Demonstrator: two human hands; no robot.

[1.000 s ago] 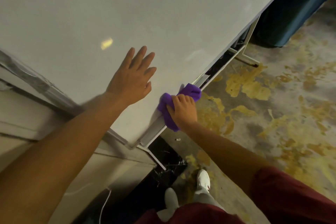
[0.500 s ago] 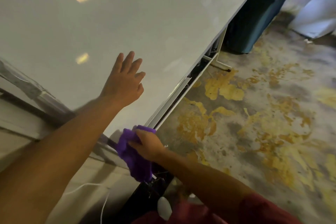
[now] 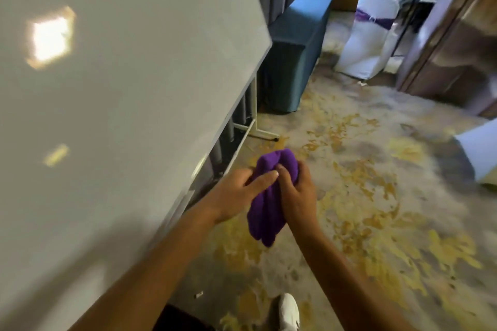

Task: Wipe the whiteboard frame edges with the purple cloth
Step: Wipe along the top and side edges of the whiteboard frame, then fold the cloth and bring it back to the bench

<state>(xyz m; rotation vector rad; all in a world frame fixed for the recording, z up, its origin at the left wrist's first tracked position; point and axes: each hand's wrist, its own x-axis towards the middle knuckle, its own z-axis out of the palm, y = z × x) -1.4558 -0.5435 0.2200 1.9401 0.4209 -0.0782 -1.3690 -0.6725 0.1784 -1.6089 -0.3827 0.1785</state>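
both your hands grip the bunched purple cloth (image 3: 269, 196) over the carpet, left hand (image 3: 236, 196) and right hand (image 3: 298, 196) closed on it, just beside the whiteboard (image 3: 121, 88)

Bunched cloth of solid purple fabric (image 3: 269, 204), no pattern. Beside it, large flat whiteboard panel (image 3: 129, 105): pale grey-white, two warm yellow-white light patches. Under cloth, carpeted floor (image 3: 376, 209): grey-beige ground, irregular mustard-yellow blotches. Beyond cloth, boxy piece draped in plain teal-blue fabric (image 3: 293, 56); white fabric chair cover (image 3: 368, 43) with purple sash. Near cloth, white shoe (image 3: 287, 312).
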